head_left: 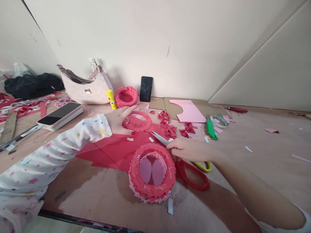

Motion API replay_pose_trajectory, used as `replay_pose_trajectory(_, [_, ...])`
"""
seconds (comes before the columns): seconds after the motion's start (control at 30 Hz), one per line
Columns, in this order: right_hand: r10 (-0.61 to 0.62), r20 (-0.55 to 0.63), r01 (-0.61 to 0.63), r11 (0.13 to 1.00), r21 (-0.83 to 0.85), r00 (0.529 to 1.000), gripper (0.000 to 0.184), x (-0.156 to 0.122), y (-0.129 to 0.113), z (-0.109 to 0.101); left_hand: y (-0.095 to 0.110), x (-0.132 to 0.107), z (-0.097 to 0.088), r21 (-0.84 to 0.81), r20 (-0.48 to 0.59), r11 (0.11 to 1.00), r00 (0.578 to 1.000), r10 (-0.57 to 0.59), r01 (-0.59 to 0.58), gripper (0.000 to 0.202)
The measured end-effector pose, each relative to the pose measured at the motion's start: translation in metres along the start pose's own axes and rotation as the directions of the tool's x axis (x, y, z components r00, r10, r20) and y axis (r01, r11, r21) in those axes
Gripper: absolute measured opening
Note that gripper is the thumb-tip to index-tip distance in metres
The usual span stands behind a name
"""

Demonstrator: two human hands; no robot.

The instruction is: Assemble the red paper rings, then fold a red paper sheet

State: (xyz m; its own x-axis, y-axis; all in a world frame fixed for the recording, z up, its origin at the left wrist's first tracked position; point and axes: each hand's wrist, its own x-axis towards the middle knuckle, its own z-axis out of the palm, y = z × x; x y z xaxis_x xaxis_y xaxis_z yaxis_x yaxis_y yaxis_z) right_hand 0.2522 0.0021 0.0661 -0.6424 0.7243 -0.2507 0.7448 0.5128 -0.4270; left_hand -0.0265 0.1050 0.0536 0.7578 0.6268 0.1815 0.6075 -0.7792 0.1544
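My left hand (119,120) grips the left side of a flat red paper ring (146,122), with the thumb at its near edge and the fingers at its far edge. My right hand (188,149) is closed around the middle of a pair of scissors (159,137), blades pointing up and left. Red loops (194,183) and a yellow loop (206,166) show below that hand; whether they belong to one pair I cannot tell. In front stands a round basket of folded red and pink paper (152,191). Red paper sheets (107,150) lie beneath the ring.
Behind are a second red paper basket (125,97), a yellow glue stick (111,98), a white handbag (85,85) and a leaning phone (146,89). A white device (60,116) lies left. Pink card (188,110), a green cutter (211,130) and a tape roll (220,121) lie right.
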Motion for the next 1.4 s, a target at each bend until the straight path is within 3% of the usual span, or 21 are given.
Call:
replay_pose_trajectory(0.1, [0.006,-0.038,-0.003,0.998,0.066,0.999,0.033,0.0,0.004,-0.002,0.007,-0.001,-0.007,-0.109,-0.113,0.99,0.991,0.077,-0.089,0.098])
replay_pose_trajectory(0.17, [-0.022,-0.027,0.025,0.993,0.114,0.999,0.049,-0.003,0.006,-0.006,0.014,-0.002,-0.009,-0.182,-0.173,0.972,0.978,0.121,-0.152,0.097])
replay_pose_trajectory(0.27, [-0.151,0.085,0.136,0.978,0.159,0.985,0.08,-0.007,0.006,-0.012,0.024,-0.002,-0.011,-0.249,-0.229,0.943,0.96,0.165,-0.221,0.096])
replay_pose_trajectory(0.37, [-0.214,0.161,0.183,0.965,0.188,0.964,0.095,-0.009,0.004,-0.014,0.032,-0.003,-0.013,-0.274,-0.244,0.932,0.954,0.171,-0.237,0.096])
replay_pose_trajectory(0.6, [-0.124,0.106,0.105,0.981,0.164,0.987,0.102,-0.001,-0.006,-0.003,0.044,-0.009,-0.016,-0.326,-0.279,0.9,0.939,0.201,-0.29,0.099])
replay_pose_trajectory(0.77, [-0.13,0.013,0.126,0.976,0.177,0.991,0.095,-0.008,-0.013,0.007,0.054,-0.012,-0.016,-0.381,-0.303,0.866,0.929,0.213,-0.324,0.102])
replay_pose_trajectory(0.87, [-0.083,-0.054,0.092,0.976,0.196,0.995,0.091,-0.018,-0.018,0.016,0.058,-0.013,-0.017,-0.37,-0.273,0.867,0.931,0.242,-0.334,0.103])
replay_pose_trajectory(1.0, [0.033,-0.232,0.011,0.983,0.184,0.972,0.092,-0.035,-0.025,0.038,0.059,-0.016,-0.015,-0.331,-0.286,0.895,0.936,0.206,-0.299,0.102])
replay_pose_trajectory(1.07, [0.119,-0.331,-0.056,0.98,0.193,0.936,0.096,-0.042,-0.028,0.051,0.06,-0.017,-0.014,-0.306,-0.287,0.914,0.941,0.179,-0.268,0.101])
replay_pose_trajectory(1.2, [0.301,-0.517,-0.203,0.95,0.238,0.801,0.095,-0.044,-0.035,0.074,0.064,-0.019,-0.015,-0.272,-0.255,0.933,0.953,0.165,-0.235,0.101])
replay_pose_trajectory(1.3, [0.359,-0.524,-0.232,0.927,0.294,0.772,0.097,-0.039,-0.043,0.078,0.069,-0.02,-0.017,-0.247,-0.235,0.946,0.96,0.15,-0.208,0.102])
replay_pose_trajectory(1.4, [0.362,-0.483,-0.225,0.921,0.319,0.797,0.105,-0.038,-0.048,0.073,0.073,-0.022,-0.019,-0.236,-0.211,0.953,0.967,0.144,-0.193,0.101])
